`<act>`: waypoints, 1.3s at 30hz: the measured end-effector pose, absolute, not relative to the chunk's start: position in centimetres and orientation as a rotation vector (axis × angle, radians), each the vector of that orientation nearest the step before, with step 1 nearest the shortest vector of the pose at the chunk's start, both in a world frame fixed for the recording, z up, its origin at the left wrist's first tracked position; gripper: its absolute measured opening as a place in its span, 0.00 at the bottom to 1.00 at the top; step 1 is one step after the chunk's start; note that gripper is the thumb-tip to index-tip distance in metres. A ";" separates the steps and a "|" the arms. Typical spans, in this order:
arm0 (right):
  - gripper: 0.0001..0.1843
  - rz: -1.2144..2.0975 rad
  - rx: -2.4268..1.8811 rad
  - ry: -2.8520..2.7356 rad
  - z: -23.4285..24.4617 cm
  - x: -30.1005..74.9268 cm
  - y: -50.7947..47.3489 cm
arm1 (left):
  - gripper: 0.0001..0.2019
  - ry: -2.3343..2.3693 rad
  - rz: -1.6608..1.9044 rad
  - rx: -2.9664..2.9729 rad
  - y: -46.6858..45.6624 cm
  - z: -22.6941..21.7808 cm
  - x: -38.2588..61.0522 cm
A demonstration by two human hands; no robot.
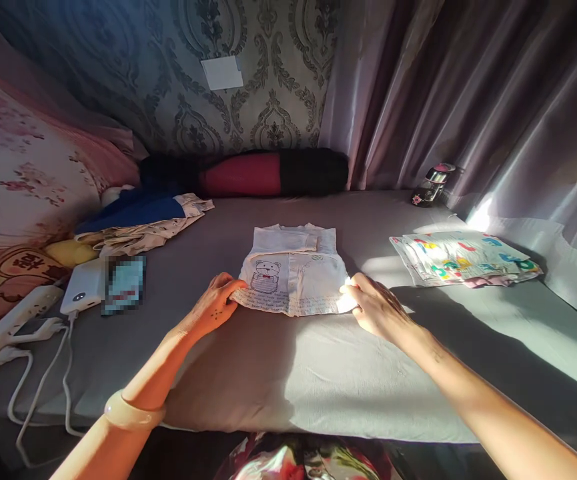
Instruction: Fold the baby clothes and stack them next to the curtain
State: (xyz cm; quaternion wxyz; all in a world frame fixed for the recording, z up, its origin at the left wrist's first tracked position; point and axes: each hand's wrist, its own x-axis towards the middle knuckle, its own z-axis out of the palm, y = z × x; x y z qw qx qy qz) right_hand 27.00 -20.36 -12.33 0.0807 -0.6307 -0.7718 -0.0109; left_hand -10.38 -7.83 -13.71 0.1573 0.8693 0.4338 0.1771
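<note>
A grey sheet (228, 387) spreads below a patterned wall (278, 60), with a satiny curtain (398, 87) at 1 to 2 o'clock, all read from the middle of the white shirt (273, 300). A red-and-black bolster (248, 175) lies at 12 o'clock against the wall, and a loose clothes pile (138, 215) at 10. The folded stack (468, 257), printed in bright colours, sits at 3 o'clock. The white shirt itself lies flat at the dial's centre, a sleeve folded across its upper part, a bear drawn on its front. The left hand (218, 300) pinches its hem corner at 8 o'clock; the right hand (375, 303) grips the opposite corner at 4. Between 8 and 9 o'clock is a white power strip (3, 337), two plugs seated in its sockets. A dark bottle (431, 187) with a silver top stands at 2 o'clock by the curtain; its contents cannot be made out. At 9 o'clock rests a white power bank (84, 283), a cable in its end.
</note>
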 end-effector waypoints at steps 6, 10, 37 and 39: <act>0.42 -0.006 -1.541 -2.396 -13.3 27.1 -18.8 | 0.35 0.948 0.462 2.863 -5.9 -14.4 -10.2; 0.39 0.269 -1.551 -2.436 -13.1 27.4 -17.9 | 0.34 0.813 0.307 2.784 -5.0 -13.9 -10.0; 0.30 0.132 -1.879 -1.793 -11.2 27.4 -6.8 | 0.23 1.406 0.846 2.260 3.9 -12.7 -2.4; 0.28 0.157 -1.917 -1.802 -11.4 27.7 -5.5 | 0.21 1.482 0.790 2.181 5.2 -13.0 -1.6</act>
